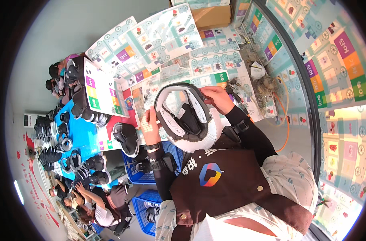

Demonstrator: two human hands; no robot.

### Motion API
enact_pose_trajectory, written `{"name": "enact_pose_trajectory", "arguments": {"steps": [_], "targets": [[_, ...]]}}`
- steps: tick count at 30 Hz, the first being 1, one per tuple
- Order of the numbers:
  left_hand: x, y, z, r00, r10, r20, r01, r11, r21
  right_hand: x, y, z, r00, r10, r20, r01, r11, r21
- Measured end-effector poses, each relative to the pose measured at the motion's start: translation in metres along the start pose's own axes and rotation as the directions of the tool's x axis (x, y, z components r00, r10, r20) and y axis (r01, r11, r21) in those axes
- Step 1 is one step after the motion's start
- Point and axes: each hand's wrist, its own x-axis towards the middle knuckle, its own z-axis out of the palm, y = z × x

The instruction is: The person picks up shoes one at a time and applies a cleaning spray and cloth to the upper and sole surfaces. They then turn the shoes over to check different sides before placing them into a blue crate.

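Between my hands I hold a padded helmet liner (209, 143) with its hollow side up. It has a black rim, white inner panels and a pale quilted outside, and it sits close in front of my apron. My left hand (150, 127) grips its left side, with the fingers partly hidden by the rim. My right hand (218, 99) closes on the upper right rim, thumb and fingers pressed on the black edge. A similar black-and-white padded piece (126, 139) lies on the table just left of my left hand.
Printed sheets cover the worktable (175, 72) and walls. Loose tools (237, 94) and an orange hose (286, 130) are at the right. A blue table (79, 127) with several padded pieces stands left, blue baskets (145, 209) below. Co-workers (104, 207) sit at the lower left.
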Motion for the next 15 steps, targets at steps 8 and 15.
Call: {"name": "enact_pose_trajectory", "arguments": {"steps": [8,15], "targets": [[-0.001,-0.045,-0.081,0.777,0.535,0.331,-0.536,0.288,0.794,-0.035,-0.020,0.064,0.857,-0.342,0.385,0.389,0.920,-0.049],[0.003,-0.072,-0.048,0.936,0.054,0.347,0.249,0.593,-0.766,-0.067,-0.025,0.152,0.556,-0.404,0.726,0.780,0.555,-0.288]]}}
